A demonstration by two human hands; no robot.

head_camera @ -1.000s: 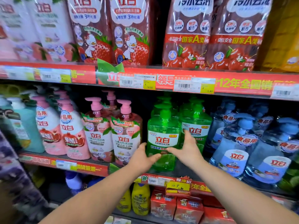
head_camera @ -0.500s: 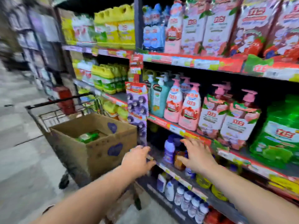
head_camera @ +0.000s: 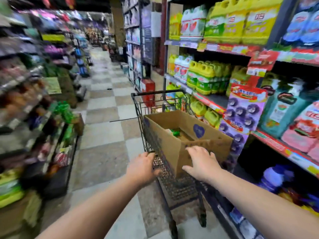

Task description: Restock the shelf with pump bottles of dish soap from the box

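Observation:
An open cardboard box [head_camera: 169, 145] sits in a black wire shopping cart [head_camera: 156, 93] beside the shelf. Inside the box lies a green pump bottle of dish soap [head_camera: 175, 133], mostly hidden by the box walls. My left hand [head_camera: 143, 168] is at the cart's near left corner, its fingertips at the wire rim, holding nothing. Over the box's near wall hovers my right hand [head_camera: 202, 163], fingers spread and empty. Teal and pink pump bottles [head_camera: 284, 111] stand on the shelf [head_camera: 274, 142] at the right.
A purple hanging product card [head_camera: 242, 116] sticks out from the shelf just beyond the box. Yellow-green jugs [head_camera: 205, 78] fill the shelves farther along. A checkered aisle floor [head_camera: 103, 131] runs ahead, with blurred shelving [head_camera: 25, 100] on the left.
My view has swung left from the green bottles on the shelf to the cart. Both empty hands have moved from the shelf to the cart and box.

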